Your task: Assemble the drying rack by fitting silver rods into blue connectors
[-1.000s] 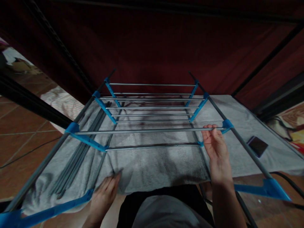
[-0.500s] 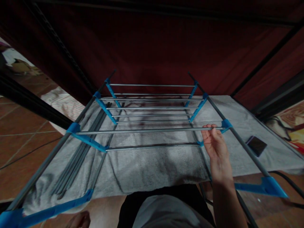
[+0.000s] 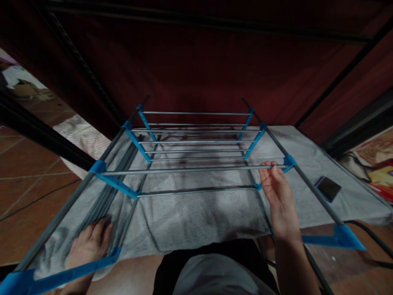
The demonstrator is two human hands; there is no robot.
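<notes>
Rack (image 3: 138, 143) of grey tubes and blue brackets, on a grey cloth (image 3: 196, 223) in front of dark red fabric (image 3: 196, 69), with long side tubes running away from the body and thin crossbars between them. At the right end of the nearest upper crossbar (image 3: 184, 169), just beside a blue bracket (image 3: 289, 161): right hand (image 3: 278, 186), palm up, closed on the bar between thumb and fingertips. Below and behind this bar, a lower crossbar (image 3: 196, 191), apart from the fingers. On the other side, left hand (image 3: 89, 242) over the near end of a bundle of loose tubes (image 3: 103, 198), fingers bent; cannot tell whether gripping or only resting there. Across the left wrist in view, a near blue bracket (image 3: 72, 270). To the right, outside the rack, a dark flat object (image 3: 328, 189) on the cloth. Far left, a striped cloth (image 3: 82, 137) on tiled floor (image 3: 27, 192).
</notes>
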